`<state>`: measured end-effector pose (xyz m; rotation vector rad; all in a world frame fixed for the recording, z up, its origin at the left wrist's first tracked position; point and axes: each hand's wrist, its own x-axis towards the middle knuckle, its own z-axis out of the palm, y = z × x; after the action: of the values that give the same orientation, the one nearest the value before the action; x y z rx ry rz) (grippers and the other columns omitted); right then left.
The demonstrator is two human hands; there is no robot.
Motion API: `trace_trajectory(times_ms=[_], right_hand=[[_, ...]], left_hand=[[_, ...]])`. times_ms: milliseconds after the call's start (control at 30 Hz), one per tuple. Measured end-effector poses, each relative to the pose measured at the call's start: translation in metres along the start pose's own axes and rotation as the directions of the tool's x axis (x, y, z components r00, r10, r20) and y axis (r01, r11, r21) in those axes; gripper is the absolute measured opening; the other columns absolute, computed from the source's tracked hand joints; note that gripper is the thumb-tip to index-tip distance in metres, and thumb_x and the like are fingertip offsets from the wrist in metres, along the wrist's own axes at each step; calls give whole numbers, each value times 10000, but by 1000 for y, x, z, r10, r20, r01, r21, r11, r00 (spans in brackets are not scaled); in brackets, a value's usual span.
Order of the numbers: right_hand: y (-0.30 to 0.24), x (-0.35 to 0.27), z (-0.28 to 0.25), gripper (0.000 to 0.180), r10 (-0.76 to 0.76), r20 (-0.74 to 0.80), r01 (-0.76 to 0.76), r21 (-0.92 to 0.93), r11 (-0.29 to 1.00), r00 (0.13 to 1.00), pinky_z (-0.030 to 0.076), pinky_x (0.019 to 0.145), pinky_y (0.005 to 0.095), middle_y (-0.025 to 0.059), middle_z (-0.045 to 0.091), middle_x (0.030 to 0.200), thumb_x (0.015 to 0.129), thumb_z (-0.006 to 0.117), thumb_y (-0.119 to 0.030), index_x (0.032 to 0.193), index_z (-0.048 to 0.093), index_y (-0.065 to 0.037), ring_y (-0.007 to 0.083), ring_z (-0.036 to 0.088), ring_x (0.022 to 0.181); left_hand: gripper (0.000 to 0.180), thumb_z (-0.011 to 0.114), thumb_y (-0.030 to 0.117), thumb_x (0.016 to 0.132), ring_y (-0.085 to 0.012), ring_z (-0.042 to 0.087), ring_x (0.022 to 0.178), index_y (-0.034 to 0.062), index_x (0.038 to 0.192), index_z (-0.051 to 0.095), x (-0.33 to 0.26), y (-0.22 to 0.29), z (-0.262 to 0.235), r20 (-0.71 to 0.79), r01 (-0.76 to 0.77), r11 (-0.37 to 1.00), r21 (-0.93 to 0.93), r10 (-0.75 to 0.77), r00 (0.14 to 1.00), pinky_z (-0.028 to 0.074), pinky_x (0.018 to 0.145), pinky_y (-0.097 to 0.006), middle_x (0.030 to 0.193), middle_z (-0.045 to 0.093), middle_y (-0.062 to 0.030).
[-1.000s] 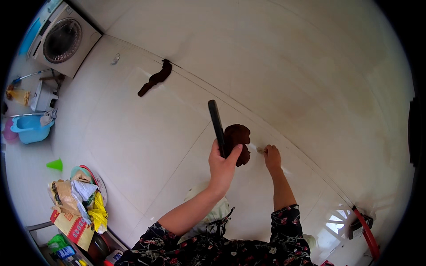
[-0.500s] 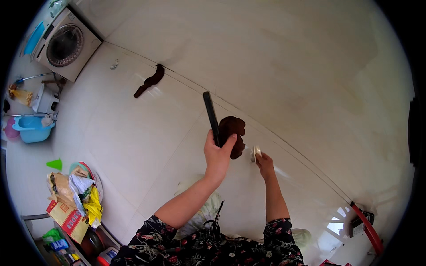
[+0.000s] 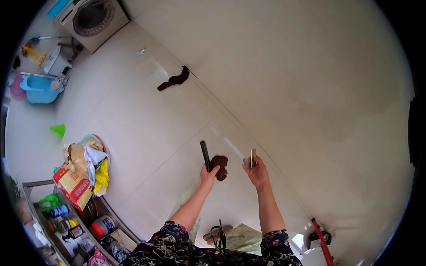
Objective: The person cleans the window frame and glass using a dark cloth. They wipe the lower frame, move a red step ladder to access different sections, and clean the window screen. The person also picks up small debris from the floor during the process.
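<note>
My left hand (image 3: 207,175) is closed round a long, slim black bar (image 3: 204,153) that points away from me. A dark brown, lobed, soft-looking bundle (image 3: 219,167) is pinched in the same hand beside the bar. To the right, my right hand (image 3: 258,172) grips a small flat piece (image 3: 253,158) with a pale gold edge between thumb and fingers; its kind I cannot make out. Farther off, a dark brown, sock-like strip (image 3: 174,80) lies bent on the floor, apart from both hands.
Pale floor tiles (image 3: 133,111) stretch around me. At far left are a washing machine (image 3: 95,26) and a blue tub (image 3: 41,88). A green cone (image 3: 58,129), a heap of bags (image 3: 91,155) and a shelf unit (image 3: 37,184) are nearer. A red bar (image 3: 323,241) stands lower right.
My view has turned, so the floor things at left have shifted. My left hand has drawn lower and nearer with the black bar and brown bundle. Both hands keep their holds.
</note>
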<state>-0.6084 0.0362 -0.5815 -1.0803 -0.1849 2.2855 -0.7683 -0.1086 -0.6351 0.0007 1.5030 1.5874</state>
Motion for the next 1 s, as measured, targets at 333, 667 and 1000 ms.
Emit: trace_trajectory(times_ms=[333, 667, 1000], right_hand=[[37, -74, 161, 266, 243, -58, -246, -403, 882, 968, 571, 842, 373, 61, 609, 1024, 944, 544, -165, 1190, 518, -68, 183, 634, 927], [79, -31, 372, 228, 305, -26, -277, -500, 821, 952, 535, 920, 416, 51, 625, 1018, 930, 572, -62, 1151, 526, -96, 196, 622, 958], [61, 109, 503, 266, 204, -44, -195, -544, 816, 978, 565, 856, 439, 82, 634, 1038, 890, 610, -26, 1138, 529, -77, 232, 631, 944]], left_hand=[[485, 773, 85, 769, -173, 626, 894, 22, 1149, 478, -109, 176, -76, -185, 116, 987, -107, -135, 973, 547, 739, -323, 1044, 603, -88], [509, 782, 87, 753, -135, 599, 838, 31, 1163, 487, -79, 386, -114, -257, 6, 978, -210, -61, 964, 517, 658, -291, 998, 589, -48], [481, 801, 98, 741, -123, 593, 804, 28, 1125, 519, 50, 515, -141, -294, -7, 967, -254, -70, 953, 497, 689, -285, 949, 610, -32]])
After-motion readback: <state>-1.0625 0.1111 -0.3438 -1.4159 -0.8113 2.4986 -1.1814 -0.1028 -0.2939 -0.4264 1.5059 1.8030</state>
